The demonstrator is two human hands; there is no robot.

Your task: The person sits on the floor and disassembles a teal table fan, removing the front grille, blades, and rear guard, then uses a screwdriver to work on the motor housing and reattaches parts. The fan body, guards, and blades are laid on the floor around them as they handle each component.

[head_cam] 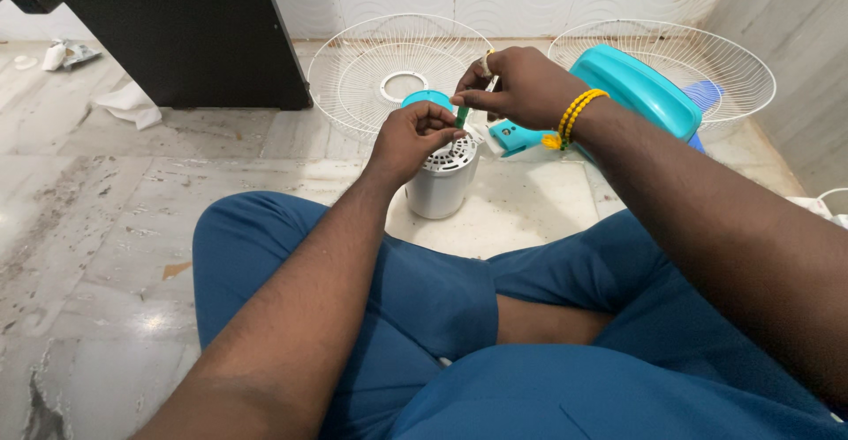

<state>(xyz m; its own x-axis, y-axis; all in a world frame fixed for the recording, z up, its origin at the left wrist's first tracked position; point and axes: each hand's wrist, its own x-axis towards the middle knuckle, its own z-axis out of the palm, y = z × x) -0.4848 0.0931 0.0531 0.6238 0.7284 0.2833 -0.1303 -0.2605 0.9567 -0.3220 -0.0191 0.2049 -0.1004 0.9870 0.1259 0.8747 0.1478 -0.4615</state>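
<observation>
Crossed legs in blue trousers [442, 316] fill the near view, and just beyond our knees stands the white fan motor housing [442, 175], upright on the marble floor [97, 228]. Our left hand [408, 140] rests on the housing's top rim, fingers pinched narrow on a small green piece [462, 117]. Our right hand [517, 87], with yellow beads [572, 115] at the wrist, meets it from above, thumb and forefinger closed on the same spot; we cannot quite tell whether it holds a tool or only the piece. Behind the housing lean two white wire guards [353, 78], and to its right lies the teal fan body [636, 87]. We judge this a fitting or freeing step at the housing's top. The next move wants a steady pinch and a small, careful motion with the housing kept upright.
</observation>
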